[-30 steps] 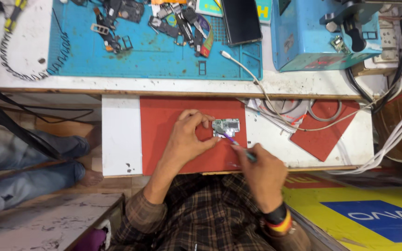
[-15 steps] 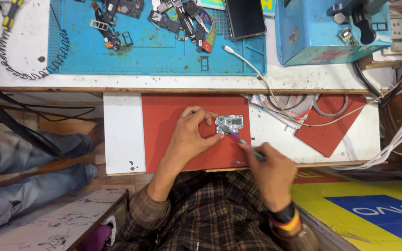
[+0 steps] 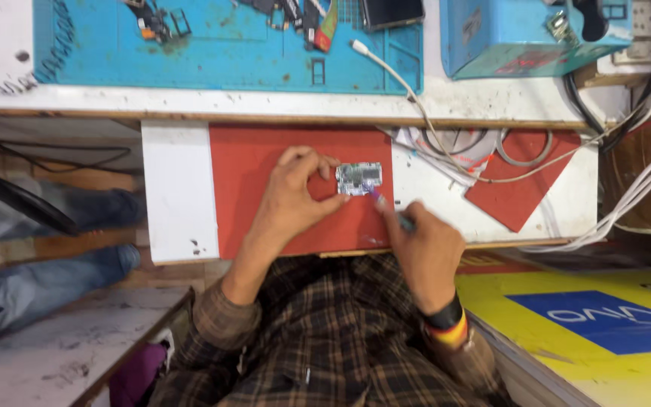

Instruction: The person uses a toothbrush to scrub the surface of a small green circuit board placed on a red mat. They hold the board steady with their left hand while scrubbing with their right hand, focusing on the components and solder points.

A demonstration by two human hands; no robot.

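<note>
Resting on a red mat (image 3: 265, 162) on the pull-out white table (image 3: 178, 188), a small circuit board (image 3: 359, 179) sits near the mat's right edge. Left hand (image 3: 295, 200) lies on the mat, thumb and forefinger pinching the board's left edge. Right hand (image 3: 425, 252) is closed around a slim tool (image 3: 387, 207), its purple tip touching the board's lower right corner. Right wrist carries a black, yellow and red band (image 3: 447, 324). White cables (image 3: 484, 151) coil just right of the mat, beside a second red mat piece (image 3: 525, 185). Above, a blue work mat (image 3: 220, 53) carries scattered small tools, and a blue box (image 3: 521, 38) stands at its right.
</note>
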